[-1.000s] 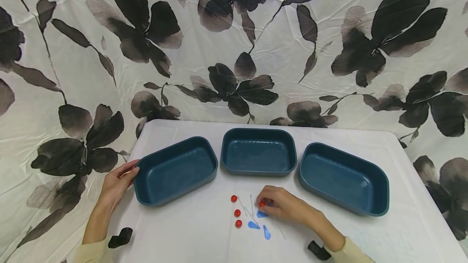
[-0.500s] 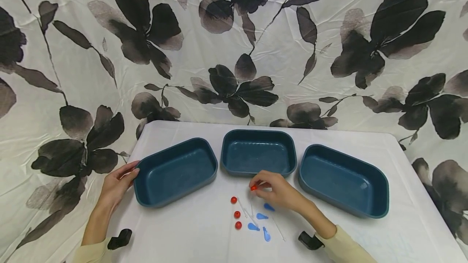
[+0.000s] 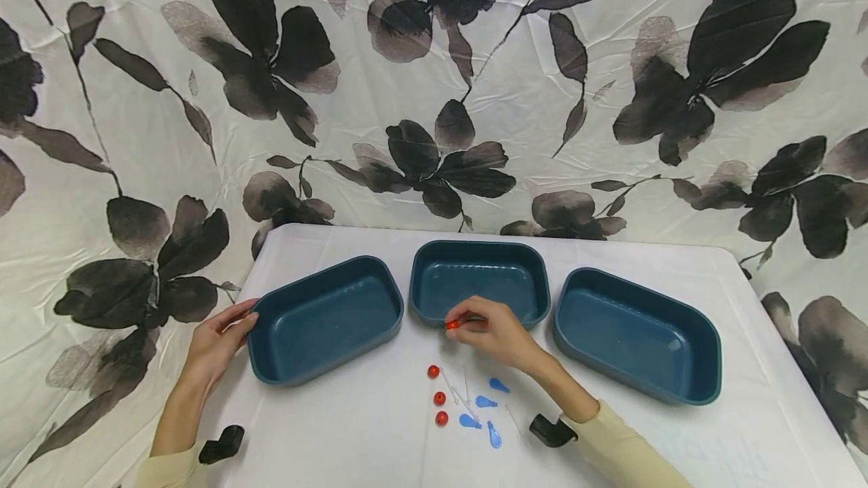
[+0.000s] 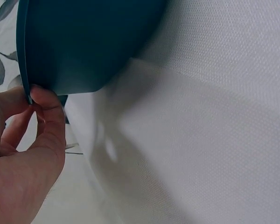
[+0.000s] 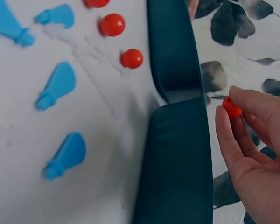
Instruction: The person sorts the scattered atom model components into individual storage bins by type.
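My right hand (image 3: pixel 491 330) pinches a red bead (image 5: pixel 231 107) between thumb and fingertips, over the near rim of the middle blue tray (image 3: pixel 480 319). With thumb and fingers, my left hand (image 3: pixel 218 339) grips the rim of the left blue tray (image 4: pixel 84 46) at its outer end. Three more red beads (image 3: pixel 439 398) lie on the table in front of the trays. Beside them are several small blue paddle-shaped pieces (image 3: pixel 485 401) and several thin clear sticks (image 3: pixel 450 386), blurred in the right wrist view.
A third blue tray (image 3: pixel 637 337) stands angled at the right. The white table (image 3: pixel 339 435) ends at the back against a floral cloth (image 3: pixel 434 81). Black camera mounts (image 3: pixel 552 431) sit by both wrists.
My right hand has lifted a red bead from among the blue pieces and carried it left and away from me to the middle tray. My left hand stays on its tray.
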`<control>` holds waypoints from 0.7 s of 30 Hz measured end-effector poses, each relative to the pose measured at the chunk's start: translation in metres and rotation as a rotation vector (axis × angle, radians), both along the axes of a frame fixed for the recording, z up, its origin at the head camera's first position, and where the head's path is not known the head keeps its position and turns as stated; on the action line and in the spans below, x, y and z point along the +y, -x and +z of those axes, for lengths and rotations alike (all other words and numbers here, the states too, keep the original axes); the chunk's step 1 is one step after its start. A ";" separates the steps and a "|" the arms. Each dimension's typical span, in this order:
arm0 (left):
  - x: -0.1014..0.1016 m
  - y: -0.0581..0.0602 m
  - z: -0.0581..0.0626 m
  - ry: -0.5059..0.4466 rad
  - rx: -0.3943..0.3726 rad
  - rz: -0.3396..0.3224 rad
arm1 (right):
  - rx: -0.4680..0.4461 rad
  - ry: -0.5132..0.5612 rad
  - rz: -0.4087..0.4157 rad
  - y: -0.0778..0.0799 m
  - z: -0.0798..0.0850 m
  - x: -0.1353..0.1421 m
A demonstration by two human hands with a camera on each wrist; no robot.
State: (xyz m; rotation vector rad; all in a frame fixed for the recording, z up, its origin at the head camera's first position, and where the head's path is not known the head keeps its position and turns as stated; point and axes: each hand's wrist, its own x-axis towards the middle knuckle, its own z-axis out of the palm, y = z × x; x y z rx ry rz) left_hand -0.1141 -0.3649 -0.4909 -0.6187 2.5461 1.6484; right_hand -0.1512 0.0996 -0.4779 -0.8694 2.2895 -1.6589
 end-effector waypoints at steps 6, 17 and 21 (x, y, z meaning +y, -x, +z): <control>-0.001 -0.001 0.000 -0.012 0.008 -0.003 | -0.035 0.032 -0.030 -0.005 0.029 -0.014; -0.003 -0.003 0.003 -0.006 0.006 -0.032 | -0.037 0.056 -0.084 0.021 0.006 -0.034; -0.003 -0.003 0.004 -0.005 0.006 -0.039 | -0.057 0.059 -0.099 0.028 0.008 -0.043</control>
